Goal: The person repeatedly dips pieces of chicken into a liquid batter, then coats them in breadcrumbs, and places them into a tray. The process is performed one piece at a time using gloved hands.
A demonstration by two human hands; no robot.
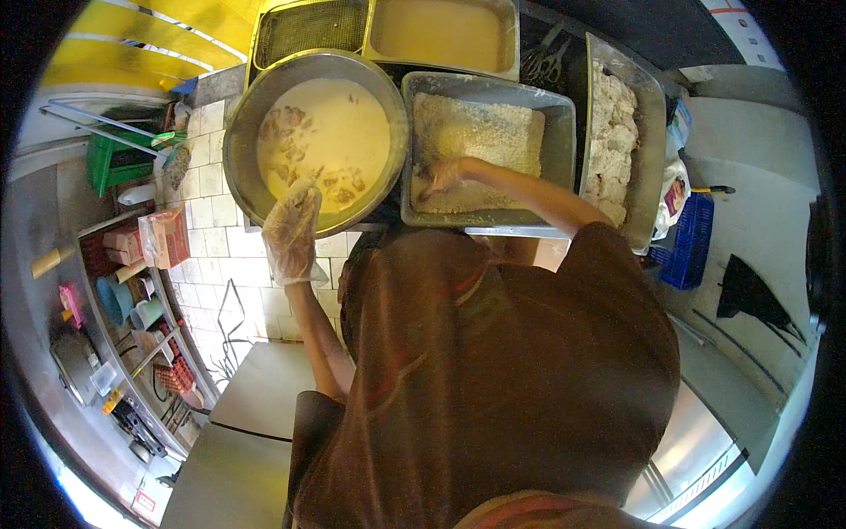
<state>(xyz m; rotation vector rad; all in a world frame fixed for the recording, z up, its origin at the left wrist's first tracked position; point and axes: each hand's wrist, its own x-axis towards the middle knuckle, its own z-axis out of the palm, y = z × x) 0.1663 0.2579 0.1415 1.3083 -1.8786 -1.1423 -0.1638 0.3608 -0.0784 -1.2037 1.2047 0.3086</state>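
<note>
In a clear plastic glove, my left hand [295, 225] is over the near left rim of a large round metal basin [239, 119]. Its fingertips point down towards pale liquid batter [344, 132], where raw-looking meat pieces [340, 192] show at the surface. Whether those fingers grip a piece is hidden. My right hand [441, 177], blurred, reaches into a grey rectangular tub [560, 109] of flour or breading [496, 125]. Its fingertips are low at the left part of the flour, and what they may hold cannot be made out.
Right of the tub, a long metal tray [644, 132] holds flour-coated pieces [611, 132]. Behind stand a pan of tan liquid [443, 33] and a wire-mesh basket [314, 30]. Metal utensils [548, 56] lie near them. A blue plastic crate [691, 241] is farther right; shelves with cartons [165, 235] line the left.
</note>
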